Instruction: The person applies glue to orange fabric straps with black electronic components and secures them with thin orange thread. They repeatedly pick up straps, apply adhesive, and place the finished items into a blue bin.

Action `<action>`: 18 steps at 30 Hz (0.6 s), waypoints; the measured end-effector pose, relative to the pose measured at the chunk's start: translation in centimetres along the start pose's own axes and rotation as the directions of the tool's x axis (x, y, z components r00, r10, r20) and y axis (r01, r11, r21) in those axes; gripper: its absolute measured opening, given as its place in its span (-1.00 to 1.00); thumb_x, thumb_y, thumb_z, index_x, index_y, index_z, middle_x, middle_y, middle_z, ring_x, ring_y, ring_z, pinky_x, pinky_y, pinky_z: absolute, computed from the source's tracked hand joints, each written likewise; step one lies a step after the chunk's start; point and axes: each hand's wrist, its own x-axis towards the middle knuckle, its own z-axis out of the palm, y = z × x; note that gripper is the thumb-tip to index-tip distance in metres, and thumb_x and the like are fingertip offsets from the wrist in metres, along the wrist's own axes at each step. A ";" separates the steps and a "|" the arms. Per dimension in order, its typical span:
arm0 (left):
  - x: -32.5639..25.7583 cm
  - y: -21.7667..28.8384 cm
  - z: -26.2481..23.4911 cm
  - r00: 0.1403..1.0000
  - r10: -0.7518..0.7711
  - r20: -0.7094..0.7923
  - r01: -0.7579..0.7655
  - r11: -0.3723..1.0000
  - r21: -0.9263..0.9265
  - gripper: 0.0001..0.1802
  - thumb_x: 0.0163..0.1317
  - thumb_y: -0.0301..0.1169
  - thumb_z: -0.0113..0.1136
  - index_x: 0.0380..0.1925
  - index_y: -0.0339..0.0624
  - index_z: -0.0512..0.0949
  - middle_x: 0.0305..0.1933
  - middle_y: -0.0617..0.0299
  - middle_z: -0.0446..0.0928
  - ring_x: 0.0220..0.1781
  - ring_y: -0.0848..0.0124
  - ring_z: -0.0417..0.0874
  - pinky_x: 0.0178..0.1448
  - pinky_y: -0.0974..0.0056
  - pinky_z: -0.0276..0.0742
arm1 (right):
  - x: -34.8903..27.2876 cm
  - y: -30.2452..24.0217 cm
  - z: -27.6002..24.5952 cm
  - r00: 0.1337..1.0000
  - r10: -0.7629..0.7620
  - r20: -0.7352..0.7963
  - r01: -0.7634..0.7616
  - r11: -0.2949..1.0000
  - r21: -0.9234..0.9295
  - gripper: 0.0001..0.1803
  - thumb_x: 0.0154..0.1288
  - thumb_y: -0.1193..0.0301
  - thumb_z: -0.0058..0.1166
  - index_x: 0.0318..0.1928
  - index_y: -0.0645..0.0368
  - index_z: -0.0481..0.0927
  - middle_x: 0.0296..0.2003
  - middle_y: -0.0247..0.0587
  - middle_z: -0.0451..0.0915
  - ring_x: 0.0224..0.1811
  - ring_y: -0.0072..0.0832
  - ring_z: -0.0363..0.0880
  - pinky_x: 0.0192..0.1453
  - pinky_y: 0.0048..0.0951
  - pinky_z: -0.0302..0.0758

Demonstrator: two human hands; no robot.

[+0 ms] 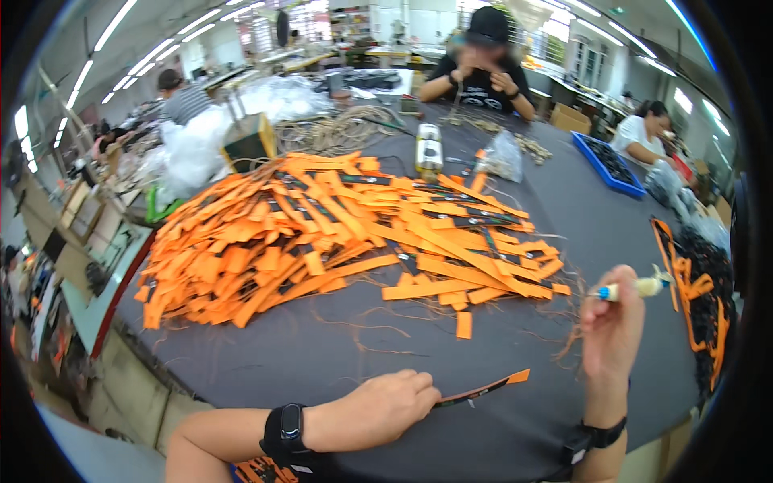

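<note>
My left hand (pixel 378 409) is closed on one end of an orange-and-black webbing strap (pixel 487 390), low over the near part of the table. The strap's free orange end points right, toward my other hand. Raised at the right, my right hand (pixel 612 334) grips a short whitish stick-like tool (pixel 646 286) with a blue end; its exact kind I cannot make out. Beyond both hands lies a large heap of orange straps (pixel 266 241) with black printed parts. Loose brown threads (pixel 366 328) trail from the near edge of the heap.
On the grey table (pixel 515 435), a white-and-green bottle-like object (pixel 429 150) stands behind the heap, near a clear plastic bag (pixel 502 155). Coiled cord (pixel 338 131) lies farther back. Black-and-orange straps (pixel 696 298) line the right edge, below a blue tray (pixel 608 165). A person in a black cap (pixel 487 28) sits opposite.
</note>
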 end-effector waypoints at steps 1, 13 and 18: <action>-0.9 0.3 -0.6 0.994 -0.079 0.069 0.086 0.992 -0.095 -0.83 0.32 -0.41 0.16 -0.16 -0.26 0.55 -0.22 0.09 0.47 -0.14 0.13 0.58 -0.01 0.14 0.52 | 0.1 0.0 -0.3 1.000 -0.010 -0.008 0.010 1.000 -0.009 -0.73 0.48 0.19 0.05 -0.28 0.11 0.44 -0.60 -0.42 0.38 -0.62 -0.63 0.45 -0.65 -0.64 0.34; -19.7 -4.1 -9.0 0.737 -0.618 -0.274 0.657 0.751 0.070 -0.90 0.19 -0.45 0.30 -0.31 -0.21 0.64 -0.17 0.13 0.59 -0.01 0.14 0.56 0.11 0.14 0.47 | 0.0 0.2 0.0 0.999 -0.022 0.026 0.023 0.999 -0.038 -0.74 0.51 0.18 0.02 -0.29 0.05 0.41 -0.62 -0.47 0.33 -0.66 -0.71 0.39 -0.66 -0.69 0.26; -17.6 -2.4 -9.4 0.623 -0.640 -0.450 0.783 0.513 0.352 -0.73 0.08 -0.42 0.37 -0.17 -0.15 0.65 -0.12 0.11 0.52 0.07 0.09 0.45 0.13 0.08 0.40 | -0.3 -1.1 0.0 0.998 -0.022 0.062 0.025 0.999 -0.049 -0.74 0.49 0.20 0.04 -0.28 0.08 0.42 -0.62 -0.42 0.38 -0.66 -0.66 0.41 -0.66 -0.65 0.29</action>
